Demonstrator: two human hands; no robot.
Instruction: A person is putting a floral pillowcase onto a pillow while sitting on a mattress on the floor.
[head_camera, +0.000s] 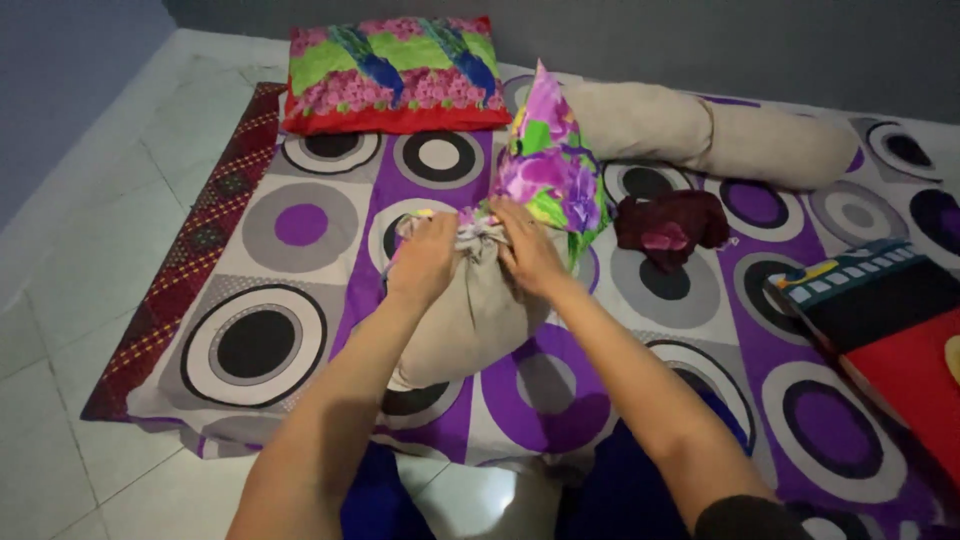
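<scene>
A beige bolster pillow (470, 325) lies on the mattress in front of me, its far end half inside a bright floral cover (550, 165) of purple, pink and green. My left hand (425, 262) grips the bunched edge of that cover on the bolster's left side. My right hand (528, 252) grips the same bunched edge on the right. Both hands sit close together at the gathered fabric (478, 232). The rest of the cover stands up loosely beyond my hands.
The mattress sheet (300, 225) has purple and grey circles. A floral pillow (395, 75) rests at the back, a bare beige bolster (720, 135) at the back right, a dark red cloth (670, 228) beside it, a red and black blanket (890, 340) at right. White tiles (90, 250) lie left.
</scene>
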